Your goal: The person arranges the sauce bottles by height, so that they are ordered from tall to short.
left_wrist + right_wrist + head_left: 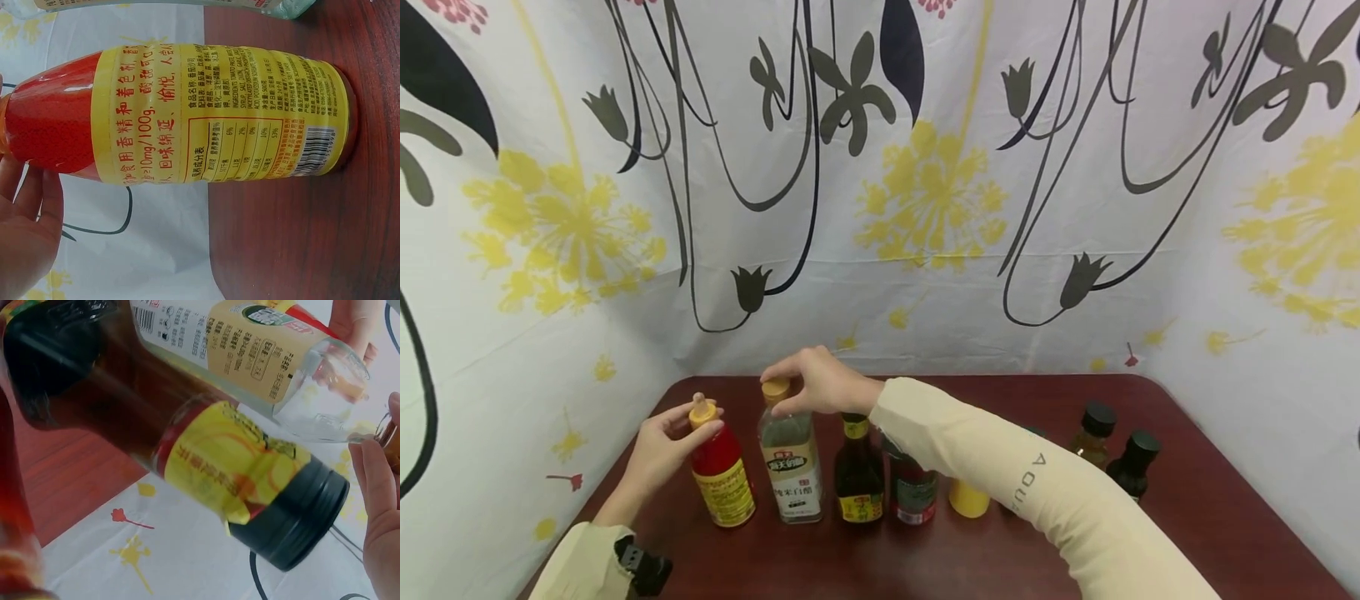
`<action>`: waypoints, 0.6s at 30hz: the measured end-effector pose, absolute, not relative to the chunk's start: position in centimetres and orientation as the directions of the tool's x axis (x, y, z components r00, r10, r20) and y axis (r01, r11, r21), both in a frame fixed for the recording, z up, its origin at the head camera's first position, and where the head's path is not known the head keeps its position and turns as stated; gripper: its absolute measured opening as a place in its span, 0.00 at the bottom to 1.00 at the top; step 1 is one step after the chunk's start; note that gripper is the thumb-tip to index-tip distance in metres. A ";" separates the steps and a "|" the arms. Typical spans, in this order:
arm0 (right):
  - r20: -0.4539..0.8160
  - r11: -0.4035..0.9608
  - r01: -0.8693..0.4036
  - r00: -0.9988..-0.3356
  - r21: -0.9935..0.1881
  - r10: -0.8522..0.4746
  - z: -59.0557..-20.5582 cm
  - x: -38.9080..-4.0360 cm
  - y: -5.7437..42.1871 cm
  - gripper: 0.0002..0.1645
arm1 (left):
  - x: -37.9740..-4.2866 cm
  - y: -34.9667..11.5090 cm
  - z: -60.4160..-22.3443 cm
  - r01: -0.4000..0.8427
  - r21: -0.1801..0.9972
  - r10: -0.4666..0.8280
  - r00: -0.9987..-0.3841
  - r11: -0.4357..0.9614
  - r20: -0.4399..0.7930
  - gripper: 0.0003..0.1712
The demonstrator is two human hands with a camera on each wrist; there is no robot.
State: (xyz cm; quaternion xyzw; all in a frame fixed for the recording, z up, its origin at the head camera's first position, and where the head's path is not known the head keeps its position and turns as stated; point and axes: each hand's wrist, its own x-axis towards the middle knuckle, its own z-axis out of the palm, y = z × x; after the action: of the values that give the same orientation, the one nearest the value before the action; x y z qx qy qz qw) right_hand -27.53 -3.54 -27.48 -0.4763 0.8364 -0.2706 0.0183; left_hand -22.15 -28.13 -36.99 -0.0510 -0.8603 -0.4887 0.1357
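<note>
In the head view my left hand (pixel 655 450) grips a ketchup bottle (pixel 724 487) at its shoulder, fingers and thumb around the top just below the yellow cap (pixel 703 411). This red bottle with a yellow label stands slightly tilted at the left of a row. Beside it is a clear white vinegar bottle (pixel 793 467), whose yellow cap and neck my right hand (pixel 823 383) pinches between thumb and fingers. A dark sauce bottle (pixel 859 467) with a yellow neck band stands close to the right of the vinegar, under my right wrist. In the right wrist view, its black cap (pixel 294 515) is near the camera.
Further along the row are a dark bottle with a green label (pixel 914 497) and a yellow container (pixel 968 498), partly hidden by my right sleeve (pixel 1000 467). Two dark-capped bottles (pixel 1092 437) stand at the right of the brown table (pixel 880 571). Patterned cloth (pixel 880 317) encloses the table's back and sides.
</note>
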 end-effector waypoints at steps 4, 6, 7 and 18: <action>0.228 0.384 -0.808 -0.518 -0.446 -0.825 -26.9 -27.7 -3.3 0.24 | -24.1 -29.7 -39.0 0.258 0.848 -0.014 -0.954 0.462 0.298 0.25; 0.224 0.378 -0.819 -0.504 -0.432 -0.834 -26.6 -27.9 -3.3 0.24 | -25.6 -31.0 -40.9 0.292 0.858 -0.009 -0.945 0.423 0.326 0.23; 0.223 0.376 -0.821 -0.499 -0.429 -0.837 -26.4 -27.9 -3.2 0.23 | -26.1 -31.4 -41.4 0.301 0.859 -0.001 -0.944 0.415 0.331 0.23; 0.225 0.396 -0.778 -0.550 -0.487 -0.804 -25.4 -28.7 -3.4 0.22 | -21.9 -28.2 -36.8 0.204 0.831 -0.056 -0.961 0.518 0.271 0.29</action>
State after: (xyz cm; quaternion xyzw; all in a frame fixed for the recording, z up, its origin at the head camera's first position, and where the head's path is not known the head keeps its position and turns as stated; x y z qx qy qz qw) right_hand -28.74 -3.44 -25.43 -0.4737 0.8352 -0.2783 0.0232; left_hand -21.91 -28.17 -36.84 -0.0432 -0.8610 -0.4890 0.1329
